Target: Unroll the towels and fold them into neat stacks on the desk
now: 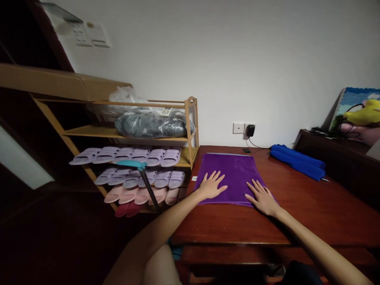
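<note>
A purple cloth (pixel 234 170) lies flat on the brown wooden table (pixel 231 225), spread into a rough rectangle. My left hand (pixel 211 187) rests on its left part, fingers spread and palm down. On the lower right edge of the cloth lies my right hand (pixel 263 199), also flat with its fingers apart. Neither hand grips anything. A small white tag (pixel 194 178) sticks out at the cloth's left side. A thin greyish edge shows along the far side of the cloth.
A rolled blue cloth (pixel 297 161) lies at the table's back right. Left of the table stands a wooden rack (pixel 190 130) with rows of lilac slippers (pixel 170 156) and a plastic-wrapped bundle (pixel 151 123). A black plug (pixel 250 130) sits in the wall socket. A teal-topped pole (pixel 150 188) stands before the rack.
</note>
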Demonstrator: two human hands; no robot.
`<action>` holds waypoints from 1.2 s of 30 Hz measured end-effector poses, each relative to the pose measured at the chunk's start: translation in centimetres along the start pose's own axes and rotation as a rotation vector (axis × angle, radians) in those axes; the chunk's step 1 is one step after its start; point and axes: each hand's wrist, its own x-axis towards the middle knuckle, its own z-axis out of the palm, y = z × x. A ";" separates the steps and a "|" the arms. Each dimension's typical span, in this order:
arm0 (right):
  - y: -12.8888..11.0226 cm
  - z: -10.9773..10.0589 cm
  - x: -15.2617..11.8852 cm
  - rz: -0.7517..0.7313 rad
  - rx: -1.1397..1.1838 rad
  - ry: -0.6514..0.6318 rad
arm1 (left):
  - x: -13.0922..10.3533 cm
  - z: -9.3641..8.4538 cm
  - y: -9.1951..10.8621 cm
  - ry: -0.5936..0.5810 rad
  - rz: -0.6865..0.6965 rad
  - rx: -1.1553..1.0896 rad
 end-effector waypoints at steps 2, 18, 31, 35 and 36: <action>0.4 0.3 0.4 -0.012 -0.014 0.014 | 0.1 0.2 -0.5 0.009 -0.005 -0.001; -2.0 -1.3 6.2 -0.001 0.066 -0.036 | 2.8 -1.1 0.4 0.010 -0.215 0.026; -3.4 1.1 11.4 0.066 -0.035 -0.023 | 5.7 0.1 -3.1 -0.012 -0.255 0.011; -3.4 1.2 12.3 0.065 -0.037 -0.017 | 6.4 0.3 -3.7 -0.005 -0.266 0.014; -3.3 1.3 12.5 0.065 -0.036 -0.018 | 6.5 0.3 -3.8 -0.005 -0.270 0.014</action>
